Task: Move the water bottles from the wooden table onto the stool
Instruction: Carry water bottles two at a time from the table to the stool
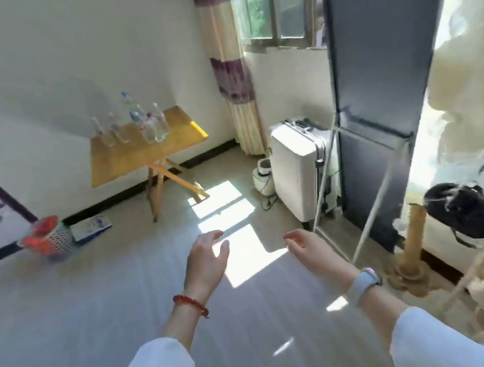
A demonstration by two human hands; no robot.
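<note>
— Grey flooring fills most of the room, with a bright patch of sun across it. Where do things stand?

— A dark tall cabinet stands at the right, a white suitcase beside it, and the folding wooden table sits against the far wall by the curtain. The water bottles, all upright, cluster on its back half. No stool that I can make out.

— And the hands?

— Both empty, held out well short of the table. The left hand has its fingers spread and relaxed; the right hand has them loosely curled around nothing.

— What could go wrong?

— The bottles stand close together, so I'd judge that reaching for one could knock its neighbours over. The table rests on thin crossed legs; a bump could rock it. The glare might also hide things on the floor, such as the cord near the suitcase.
</note>
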